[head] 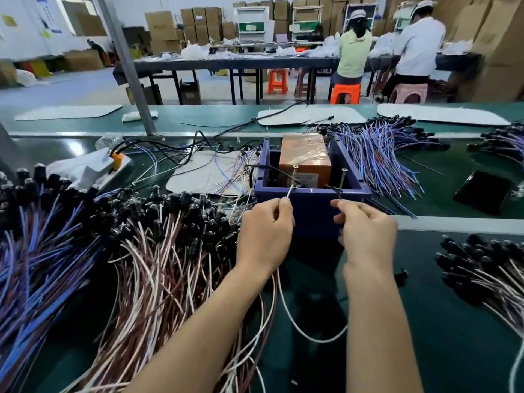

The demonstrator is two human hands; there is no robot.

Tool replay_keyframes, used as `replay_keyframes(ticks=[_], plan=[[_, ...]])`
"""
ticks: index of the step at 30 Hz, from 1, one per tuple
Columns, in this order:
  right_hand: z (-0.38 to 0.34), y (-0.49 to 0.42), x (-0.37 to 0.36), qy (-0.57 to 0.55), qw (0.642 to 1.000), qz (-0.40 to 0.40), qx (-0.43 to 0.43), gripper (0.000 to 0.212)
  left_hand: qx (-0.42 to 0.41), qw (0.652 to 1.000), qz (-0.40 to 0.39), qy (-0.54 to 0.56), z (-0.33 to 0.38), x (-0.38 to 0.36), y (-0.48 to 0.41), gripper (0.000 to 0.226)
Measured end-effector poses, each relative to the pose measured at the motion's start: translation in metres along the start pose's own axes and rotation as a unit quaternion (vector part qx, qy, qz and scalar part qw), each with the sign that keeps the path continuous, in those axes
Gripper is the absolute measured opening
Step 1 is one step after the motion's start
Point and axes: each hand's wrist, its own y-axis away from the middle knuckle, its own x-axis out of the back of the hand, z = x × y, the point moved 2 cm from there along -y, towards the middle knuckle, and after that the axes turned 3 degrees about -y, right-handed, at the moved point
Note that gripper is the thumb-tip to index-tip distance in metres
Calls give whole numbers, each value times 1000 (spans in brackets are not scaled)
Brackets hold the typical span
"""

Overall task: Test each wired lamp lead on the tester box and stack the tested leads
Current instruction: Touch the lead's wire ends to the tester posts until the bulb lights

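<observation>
We see a blue plastic tester box (312, 219) holding an orange block (304, 154) wrapped in glossy clear film, with bare metal screws (295, 174) at its front. Across our smooth, faintly shiny green desk (453, 321), lamp leads (158, 251) show plastic-sheathed wires and glossy black caps.

The dark green counter (442, 321) carried a blue tester box (312, 214) at its middle, a heap of pink-and-white-wired leads (158, 268) and one of blue-wired leads (37, 268) to the left, a fan of purple-blue leads (377, 160) behind the box on the right, a smaller pile (487, 268) at the near right, a flat black slab (485, 191) and a white mat (198, 174).
</observation>
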Motion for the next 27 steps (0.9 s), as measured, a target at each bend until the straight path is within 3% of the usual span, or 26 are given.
replay_keyframes(ticks=[4,27], plan=[[0,-3,4,-10,1000,-4,-1,23,-3,1000,16,3,-1,0,0,36],[10,-8,6,-13,999,-37,-8,23,21,1000,-2,-14,0,2,1,35]])
